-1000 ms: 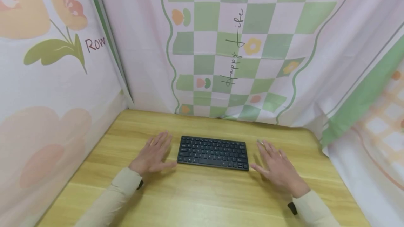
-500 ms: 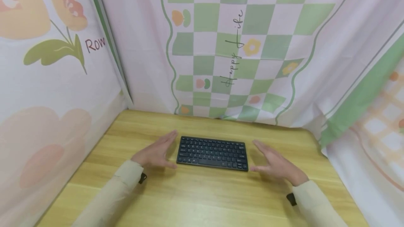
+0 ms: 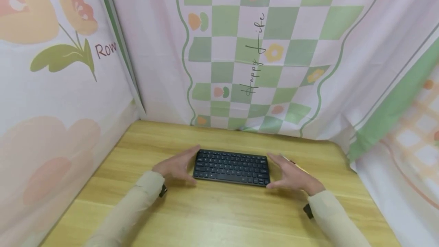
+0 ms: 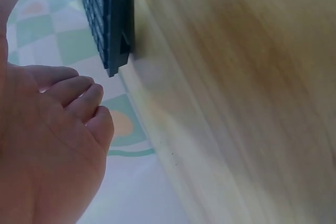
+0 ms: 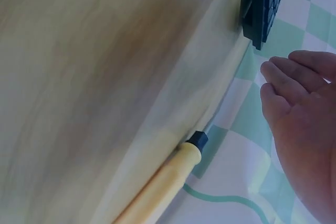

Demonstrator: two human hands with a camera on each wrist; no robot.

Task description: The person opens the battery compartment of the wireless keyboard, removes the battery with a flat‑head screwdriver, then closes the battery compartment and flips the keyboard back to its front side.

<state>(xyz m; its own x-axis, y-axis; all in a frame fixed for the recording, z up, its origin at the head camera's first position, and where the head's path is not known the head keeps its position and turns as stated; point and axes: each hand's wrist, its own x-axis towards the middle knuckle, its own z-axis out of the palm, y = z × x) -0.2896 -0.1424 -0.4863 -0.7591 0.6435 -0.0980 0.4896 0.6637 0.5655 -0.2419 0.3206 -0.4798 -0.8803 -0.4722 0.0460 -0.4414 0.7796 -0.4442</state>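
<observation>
A compact black keyboard (image 3: 231, 167) lies flat on the wooden table, between two bare hands. At its left end is my left hand (image 3: 175, 166), thumb at the near corner and fingertips at the far one. My right hand (image 3: 290, 174) frames the right end the same way. Both palms face inward, with thumbs spread from fairly straight fingers. In the left wrist view, the hand (image 4: 52, 135) shows a gap to the raised rear edge of the keyboard (image 4: 107, 14). The right wrist view likewise shows fingers (image 5: 283, 80) just short of the keyboard's end.
Beyond my right hand lies a slim yellow stick-like thing with a black end (image 5: 165, 182), partly hidden by that hand in the head view. A checkered curtain (image 3: 224, 48) hangs along the table's (image 3: 212, 212) back edge. Printed cloth (image 3: 68, 98) closes off the left side.
Both hands have moved inward to the keyboard's ends. Their palms have turned from facing down to facing each other. The keyboard has stayed in place.
</observation>
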